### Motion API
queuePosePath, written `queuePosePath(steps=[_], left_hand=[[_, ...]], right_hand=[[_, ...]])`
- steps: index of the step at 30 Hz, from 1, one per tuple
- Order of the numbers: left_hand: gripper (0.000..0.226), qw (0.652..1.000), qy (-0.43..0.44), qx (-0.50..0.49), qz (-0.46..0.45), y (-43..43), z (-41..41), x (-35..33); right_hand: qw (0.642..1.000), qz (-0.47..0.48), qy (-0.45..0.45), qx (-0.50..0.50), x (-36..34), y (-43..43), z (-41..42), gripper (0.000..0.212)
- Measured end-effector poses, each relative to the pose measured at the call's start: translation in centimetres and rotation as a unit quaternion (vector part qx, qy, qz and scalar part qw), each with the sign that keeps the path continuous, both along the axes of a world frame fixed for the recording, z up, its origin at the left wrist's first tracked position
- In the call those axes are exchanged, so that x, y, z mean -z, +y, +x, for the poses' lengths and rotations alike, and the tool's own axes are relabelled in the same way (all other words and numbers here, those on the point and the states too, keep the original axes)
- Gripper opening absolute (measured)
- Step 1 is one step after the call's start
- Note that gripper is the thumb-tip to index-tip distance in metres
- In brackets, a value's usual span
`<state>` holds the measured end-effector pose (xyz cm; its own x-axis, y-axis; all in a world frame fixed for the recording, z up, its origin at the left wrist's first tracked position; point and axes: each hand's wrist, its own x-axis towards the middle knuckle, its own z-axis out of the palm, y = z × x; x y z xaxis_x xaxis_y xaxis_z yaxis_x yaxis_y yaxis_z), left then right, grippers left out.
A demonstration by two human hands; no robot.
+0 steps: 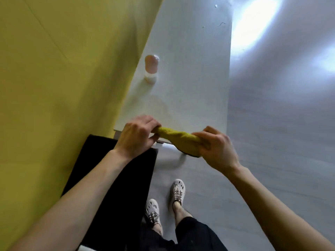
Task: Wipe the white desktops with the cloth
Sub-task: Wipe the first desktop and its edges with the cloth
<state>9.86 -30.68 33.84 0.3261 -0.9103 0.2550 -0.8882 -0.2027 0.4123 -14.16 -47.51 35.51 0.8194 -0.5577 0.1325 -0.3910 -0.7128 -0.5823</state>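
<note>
A yellow-green cloth (pixel 178 137) is bunched into a roll and stretched between both hands, just above the near end of the narrow white desktop (pixel 190 78). My left hand (pixel 137 136) grips its left end over the desk's corner. My right hand (pixel 216 148) grips its right end, past the desk's near edge and over the floor. A dark-edged flap of the cloth hangs below my right hand.
A pinkish bottle with a white cap (pixel 151 69) lies on the desktop by the yellow partition wall (pixel 63 69). A black chair or panel (pixel 116 178) stands below my left arm. Grey floor (pixel 281 133) lies to the right; my feet stand near the desk's end.
</note>
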Motion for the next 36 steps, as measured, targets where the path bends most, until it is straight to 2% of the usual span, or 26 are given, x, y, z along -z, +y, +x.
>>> queuePosePath(steps=[2, 4, 6, 7, 9, 10, 14, 16, 20, 24, 27, 29, 31, 33, 34, 36], left_hand=[[0.023, 0.998, -0.039, 0.007, -0.050, -3.7, -0.7, -1.9], [0.026, 0.997, -0.062, 0.024, -0.040, -6.4, -1.3, -2.1], [0.039, 0.996, -0.063, 0.044, 0.053, -7.8, -1.8, -0.7], [0.049, 0.990, -0.056, 0.045, 0.123, -8.0, -2.0, 0.2], [0.065, 0.967, -0.040, 0.023, 0.251, -7.9, -2.2, 2.3], [0.071, 0.955, -0.036, 0.005, 0.295, -7.7, -2.0, 3.3], [0.097, 0.923, -0.026, -0.061, 0.379, -6.9, -0.7, 5.9], [0.113, 0.909, -0.026, -0.094, 0.405, -6.9, 0.5, 6.4], [0.146, 0.872, -0.026, -0.137, 0.469, -6.8, 4.4, 6.9], [0.157, 0.857, -0.023, -0.136, 0.496, -5.9, 9.1, 8.1], [0.159, 0.865, 0.014, -0.122, 0.487, -5.6, 10.5, 9.3], [0.158, 0.877, 0.047, -0.123, 0.462, -5.4, 10.7, 10.1], [0.158, 0.881, 0.056, -0.135, 0.451, -5.0, 10.8, 10.5], [0.159, 0.879, 0.047, -0.134, 0.455, -5.1, 10.9, 10.7], [0.159, 0.878, 0.043, -0.133, 0.457, -5.2, 10.9, 10.7], [0.160, 0.875, 0.036, -0.137, 0.462, -5.5, 10.7, 10.4]], right_hand=[[0.997, -0.055, -0.045, 0.040, -0.8, -3.1, -0.8, 0.027], [0.991, -0.105, -0.055, 0.057, 0.2, -5.3, -1.5, 0.021], [0.992, -0.119, -0.001, 0.040, 2.8, -7.1, -2.4, 0.020], [0.992, -0.107, 0.064, 0.018, 4.5, -7.8, -2.8, 0.023], [0.978, -0.063, 0.197, -0.033, 7.8, -8.7, -3.3, 0.040], [0.973, -0.049, 0.219, -0.045, 9.3, -9.0, -3.3, 0.049], [0.985, -0.066, 0.157, -0.001, 13.4, -10.6, -0.3, 0.058], [0.982, -0.072, 0.173, -0.001, 14.6, -11.2, 2.2, 0.071], [0.963, -0.109, 0.227, -0.094, 17.7, -12.3, 3.3, 0.072], [0.946, -0.142, 0.228, -0.183, 18.6, -15.0, 2.8, 0.077], [0.940, -0.161, 0.225, -0.198, 18.4, -15.7, 2.7, 0.079], [0.953, -0.151, 0.218, -0.150, 18.5, -14.2, 2.8, 0.079], [0.966, -0.109, 0.233, 0.014, 18.7, -9.5, 4.5, 0.079], [0.951, -0.047, 0.254, 0.170, 18.5, -3.6, 8.8, 0.084], [0.948, -0.029, 0.251, 0.194, 18.2, -1.2, 11.0, 0.086], [0.961, -0.047, 0.234, 0.139, 17.6, 1.8, 14.3, 0.084]])
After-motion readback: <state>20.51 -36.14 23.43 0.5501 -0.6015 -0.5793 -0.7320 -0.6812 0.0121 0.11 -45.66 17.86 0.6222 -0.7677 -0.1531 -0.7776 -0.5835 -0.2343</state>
